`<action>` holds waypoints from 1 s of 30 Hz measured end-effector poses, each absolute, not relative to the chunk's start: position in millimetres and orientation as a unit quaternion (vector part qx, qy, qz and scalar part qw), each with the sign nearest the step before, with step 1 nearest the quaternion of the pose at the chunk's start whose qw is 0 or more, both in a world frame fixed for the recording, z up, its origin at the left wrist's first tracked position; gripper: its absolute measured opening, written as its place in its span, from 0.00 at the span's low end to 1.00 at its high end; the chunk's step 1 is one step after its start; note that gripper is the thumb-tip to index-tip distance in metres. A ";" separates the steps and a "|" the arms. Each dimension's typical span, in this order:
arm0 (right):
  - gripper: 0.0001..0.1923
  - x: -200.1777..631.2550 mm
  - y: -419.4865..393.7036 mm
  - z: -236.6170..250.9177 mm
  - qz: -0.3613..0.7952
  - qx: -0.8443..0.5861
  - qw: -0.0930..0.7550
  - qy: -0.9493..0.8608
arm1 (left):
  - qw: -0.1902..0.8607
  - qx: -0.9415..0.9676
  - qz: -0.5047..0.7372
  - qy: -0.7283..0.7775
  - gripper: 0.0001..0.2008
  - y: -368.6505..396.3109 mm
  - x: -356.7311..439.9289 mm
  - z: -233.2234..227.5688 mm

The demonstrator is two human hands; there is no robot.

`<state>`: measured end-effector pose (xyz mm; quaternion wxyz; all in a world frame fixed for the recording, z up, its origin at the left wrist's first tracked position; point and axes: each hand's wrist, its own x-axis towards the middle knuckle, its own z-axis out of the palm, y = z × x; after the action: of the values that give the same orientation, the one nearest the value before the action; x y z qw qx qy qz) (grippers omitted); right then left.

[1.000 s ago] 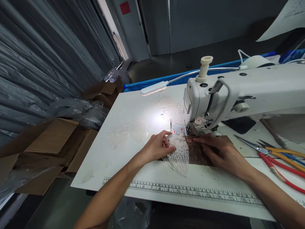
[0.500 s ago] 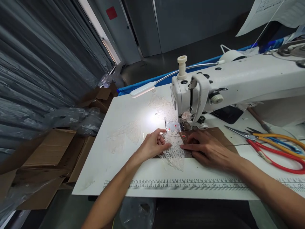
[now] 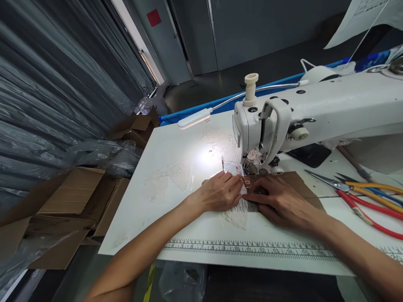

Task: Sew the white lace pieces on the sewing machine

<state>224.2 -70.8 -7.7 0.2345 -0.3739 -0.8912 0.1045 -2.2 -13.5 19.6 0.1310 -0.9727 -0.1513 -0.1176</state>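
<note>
A strip of white lace [image 3: 236, 216] lies under the sewing machine's needle area, its lower end hanging toward the table's front. My left hand [image 3: 222, 191] is closed over the lace, fingers curled together and fingertips mostly hidden. On the right, my right hand [image 3: 278, 197] rests over a brown sheet [image 3: 302, 191], index finger stretched out to the lace's edge and the other fingers partly bent. A clear plate with red marks [image 3: 247, 183] shows between the hands. The white sewing machine [image 3: 252, 130] stands just beyond them, a pale fabric rose [image 3: 253, 155] near its needle.
Red-handled scissors [image 3: 349, 197] and orange-handled scissors [image 3: 371, 186] lie at right. More lace [image 3: 179, 174] lies on the left of the white table [image 3: 126, 226]. A lit lamp [image 3: 195, 118] reaches over it. A printed ruler [image 3: 252, 248] runs along the front edge; cardboard boxes [image 3: 72, 193] stand left.
My left hand has moved right over the lace, from a thumb-and-finger hold at its left edge to curled fingers near the right hand. My right hand stays about the same. The view has shifted slightly.
</note>
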 end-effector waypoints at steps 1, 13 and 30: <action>0.24 224.3 -70.8 -7.7 0.107 -0.374 0.232 -0.891 | 0.131 -0.974 -0.101 -0.157 0.16 -12.1 -2.2 19.6; 0.24 227.0 -69.8 -13.7 0.109 -0.373 0.210 -0.897 | 0.126 -0.973 -0.062 -0.181 0.20 -10.6 -5.7 14.9; 0.23 234.1 -60.4 -24.4 0.042 -0.386 0.220 -0.895 | 0.042 -0.965 -0.090 -0.243 0.22 -1.2 4.8 12.4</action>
<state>234.1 -60.4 -24.4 0.2195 -0.3858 -0.8951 0.0416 4.8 -1.2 12.4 0.0425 -0.9650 -0.2426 -0.0904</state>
